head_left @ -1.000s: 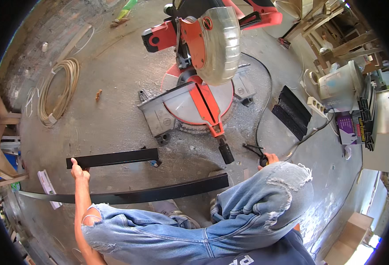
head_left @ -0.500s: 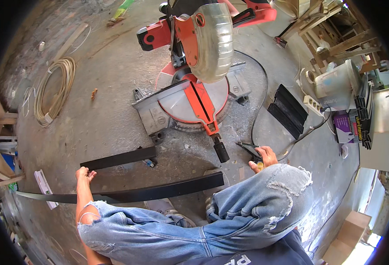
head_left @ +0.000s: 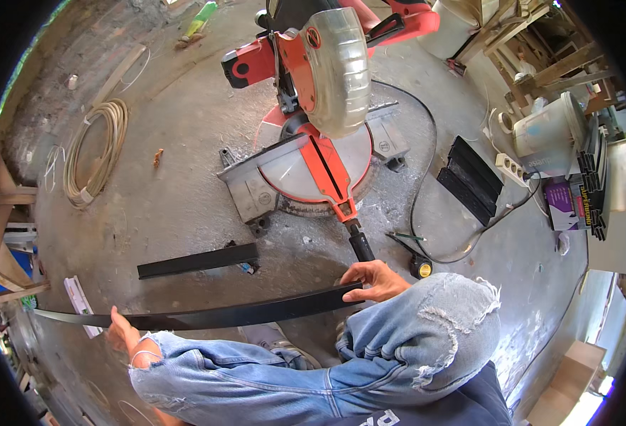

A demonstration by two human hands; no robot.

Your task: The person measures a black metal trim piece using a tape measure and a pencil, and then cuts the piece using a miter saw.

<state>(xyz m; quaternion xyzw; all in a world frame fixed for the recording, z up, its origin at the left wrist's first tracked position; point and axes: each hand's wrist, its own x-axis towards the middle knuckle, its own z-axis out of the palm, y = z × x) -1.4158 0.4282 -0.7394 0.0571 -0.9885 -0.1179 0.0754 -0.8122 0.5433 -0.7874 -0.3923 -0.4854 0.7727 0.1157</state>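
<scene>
A long black profile strip (head_left: 256,307) lies across in front of my knees. My right hand (head_left: 377,281) pinches its right end, thumb on the near side and fingers over the far side. Toward the strip's left part, my left hand (head_left: 120,329) is at its edge with fingers stretched out; whether it touches the strip I cannot tell. A shorter black profile piece (head_left: 198,260) rests on the floor just beyond. Right of my right hand are a tape measure (head_left: 421,268) and a green pencil (head_left: 407,236).
A red mitre saw (head_left: 327,167) stands ahead on the concrete floor, its black cable (head_left: 432,142) curving right. Further right are black profile offcuts (head_left: 471,181), a power strip (head_left: 512,170) and a bucket (head_left: 551,135). Coiled hose (head_left: 96,153) lies at left.
My left hand has let go of the short black piece and moved back to the long strip. My right hand has moved left from beside the tape measure and taken the strip's right end.
</scene>
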